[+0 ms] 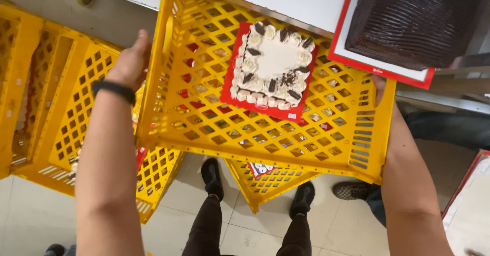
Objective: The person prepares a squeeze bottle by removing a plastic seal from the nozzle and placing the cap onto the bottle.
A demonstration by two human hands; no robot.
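Both hands' grip [130, 62] [380, 90] closed on yellow crate [204, 128], white cake [272, 65] inside.

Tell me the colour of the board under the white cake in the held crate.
Red: the board under the white cake is plain red, clearest in the head view.

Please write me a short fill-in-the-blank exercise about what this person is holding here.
Both hands, the left hand and the right hand, grip a ____ plastic crate by its sides.
The white cake in the crate sits on a ____ board.
The chocolate cake rests on the ____, outside the crate.
The left wrist wears a ____ band.

Missing words: yellow; red; counter; black
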